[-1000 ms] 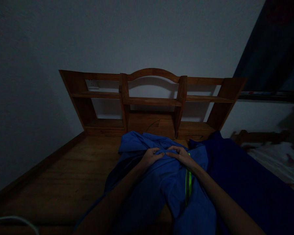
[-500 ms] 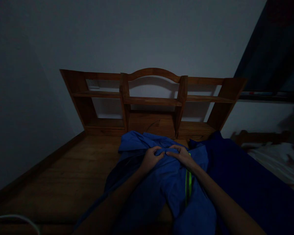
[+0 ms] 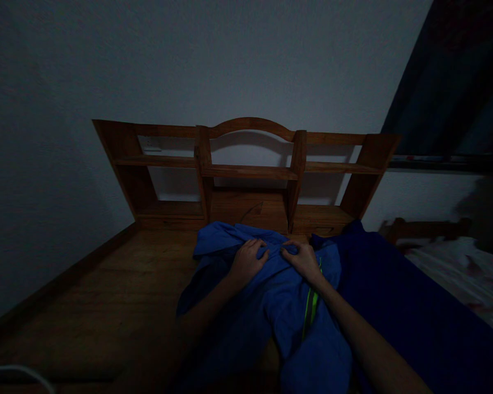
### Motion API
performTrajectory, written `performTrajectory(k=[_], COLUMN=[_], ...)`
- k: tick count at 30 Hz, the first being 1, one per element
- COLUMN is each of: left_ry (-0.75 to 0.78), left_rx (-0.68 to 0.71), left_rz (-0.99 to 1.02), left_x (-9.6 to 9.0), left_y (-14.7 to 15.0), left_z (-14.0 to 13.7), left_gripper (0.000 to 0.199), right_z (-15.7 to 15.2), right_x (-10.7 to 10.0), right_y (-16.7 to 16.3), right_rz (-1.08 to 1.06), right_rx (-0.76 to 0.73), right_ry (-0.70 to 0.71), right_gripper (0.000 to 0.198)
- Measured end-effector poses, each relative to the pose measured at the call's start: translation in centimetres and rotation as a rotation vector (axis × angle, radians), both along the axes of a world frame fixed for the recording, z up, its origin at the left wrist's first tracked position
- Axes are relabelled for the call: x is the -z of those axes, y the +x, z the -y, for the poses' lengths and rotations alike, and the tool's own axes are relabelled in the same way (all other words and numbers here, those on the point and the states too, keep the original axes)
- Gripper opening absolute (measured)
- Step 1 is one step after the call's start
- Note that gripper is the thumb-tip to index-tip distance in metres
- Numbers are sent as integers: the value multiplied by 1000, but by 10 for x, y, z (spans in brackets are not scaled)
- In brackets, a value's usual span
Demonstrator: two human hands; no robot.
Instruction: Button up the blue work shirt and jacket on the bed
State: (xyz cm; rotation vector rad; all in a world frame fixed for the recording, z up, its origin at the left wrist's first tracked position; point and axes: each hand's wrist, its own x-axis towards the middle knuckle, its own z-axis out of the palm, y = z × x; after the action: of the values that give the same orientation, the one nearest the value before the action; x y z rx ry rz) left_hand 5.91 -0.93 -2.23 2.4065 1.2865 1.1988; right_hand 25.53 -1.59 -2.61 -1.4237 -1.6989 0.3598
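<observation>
A blue garment [image 3: 246,312] with a yellow-green and grey stripe lies rumpled on the wooden surface in front of me. On its upper part, my left hand [image 3: 248,260] has its fingers curled over the cloth, with the thumb close to the forefinger. Just to the right, my right hand [image 3: 303,260] pinches the same cloth between thumb and fingers. A narrow strip of fabric shows between the two hands. The cloth under the fingertips is partly hidden, and the light is dim.
A wooden shelf unit [image 3: 248,172] stands along the wall behind the garment. Dark blue cloth [image 3: 386,295] covers the right side of the wooden surface [image 3: 107,290]. A pale cable [image 3: 20,369] curves at the lower left. Farther right is pale bedding [image 3: 464,268].
My hands have drawn slightly apart along the cloth, and the left fingers now lie flatter over it. The view has shifted a little, moving the scene left.
</observation>
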Motion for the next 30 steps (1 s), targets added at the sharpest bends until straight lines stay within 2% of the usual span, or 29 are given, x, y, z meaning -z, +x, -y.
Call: performTrajectory(k=[5, 7, 9, 11, 14, 18, 23, 26, 30], left_ry=[1, -34, -83, -165, -356, -525, -674, -746, -833], left_rx=[99, 135, 154, 157, 153, 220, 295, 293, 336], left_rz=[-81, -44, 43, 163, 361, 560, 693, 746, 797], left_x=[-20, -17, -7, 7, 23, 26, 21, 19, 15], left_y=[-5, -6, -6, -5, -1, 1, -4, -6, -8], left_z=[-14, -15, -15, -13, -11, -8, -6, -5, -1], left_gripper=[17, 20, 23, 22, 25, 35, 40, 42, 45], right_z=[-8, -10, -11, -9, -4, 6, 8, 7, 7], right_x=[-8, -11, -13, -14, -15, -15, -13, -11, -9], right_y=[36, 49, 56, 55, 38, 10, -5, -6, -5], right_rz=[56, 63, 81, 112, 150, 114, 45, 12, -45], right_rx=[282, 369, 373, 301, 67, -194, -290, -284, -302], right_ry=[106, 117, 126, 175, 259, 191, 105, 79, -44], right_gripper=[26, 24, 23, 29, 47, 46, 39, 37, 41])
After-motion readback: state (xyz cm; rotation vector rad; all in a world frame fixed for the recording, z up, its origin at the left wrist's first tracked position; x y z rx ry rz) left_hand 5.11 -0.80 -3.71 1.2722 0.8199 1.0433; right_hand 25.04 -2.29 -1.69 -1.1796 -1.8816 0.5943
